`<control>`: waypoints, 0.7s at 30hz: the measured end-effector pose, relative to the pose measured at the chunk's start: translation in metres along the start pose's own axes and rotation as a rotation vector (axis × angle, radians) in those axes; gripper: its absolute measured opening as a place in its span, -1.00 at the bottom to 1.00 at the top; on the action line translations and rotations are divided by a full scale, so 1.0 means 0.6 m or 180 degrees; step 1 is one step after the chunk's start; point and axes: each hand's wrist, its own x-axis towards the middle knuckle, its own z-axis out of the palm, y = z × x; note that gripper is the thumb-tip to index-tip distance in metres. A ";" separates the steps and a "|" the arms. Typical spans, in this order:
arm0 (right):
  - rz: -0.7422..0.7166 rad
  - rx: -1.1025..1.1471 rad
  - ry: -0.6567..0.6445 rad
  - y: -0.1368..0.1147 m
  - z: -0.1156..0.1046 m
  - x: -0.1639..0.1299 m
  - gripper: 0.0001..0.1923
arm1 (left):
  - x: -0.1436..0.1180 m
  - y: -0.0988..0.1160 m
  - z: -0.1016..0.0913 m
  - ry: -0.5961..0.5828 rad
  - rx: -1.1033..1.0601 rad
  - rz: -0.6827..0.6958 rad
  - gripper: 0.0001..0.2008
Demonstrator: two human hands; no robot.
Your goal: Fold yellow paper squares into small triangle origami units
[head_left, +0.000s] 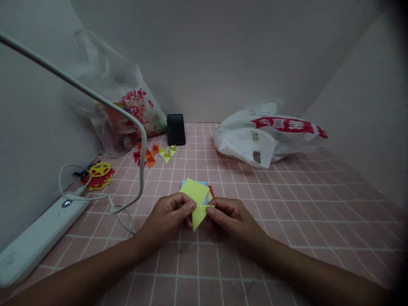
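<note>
A pink tiled table [287, 204] fills a corner between pale walls. At the back right slumps a white plastic bag [264, 136] with red lettering; at the back left a clear bag [121, 106] with red print leans on the wall. A white desk lamp [38, 233] sits at the left edge, its bent arm arching over the table and its cord looping beside the base. A black phone [176, 129] lies flat between the two bags.

Near the table's front, the left hand [168, 216] and right hand [231, 219] meet over a yellow sheet of paper [198, 199], both pinching it between thumb and fingers and holding it just above a small stack of coloured sheets [208, 193]. It looks like a fold in mid-crease: a lower point is already turned, and pressing the edge flat would seem to call for steady fingertips along the line.

Smaller still, a row of folded paper pieces [156, 154] in red, orange and yellow lies near the phone, and red and yellow paper cutouts [99, 174] rest by the left wall. Nothing crowds the hands; the lamp cord is nearest.
</note>
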 end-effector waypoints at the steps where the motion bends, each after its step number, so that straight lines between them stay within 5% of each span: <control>1: 0.0005 0.0013 -0.0006 0.000 0.000 0.000 -0.64 | 0.000 0.001 0.000 0.0000 0.0018 0.0008 -0.75; 21: 0.0239 0.0454 0.0094 0.011 0.000 0.006 -0.60 | 0.001 0.003 0.000 0.0031 0.0085 -0.0014 -0.80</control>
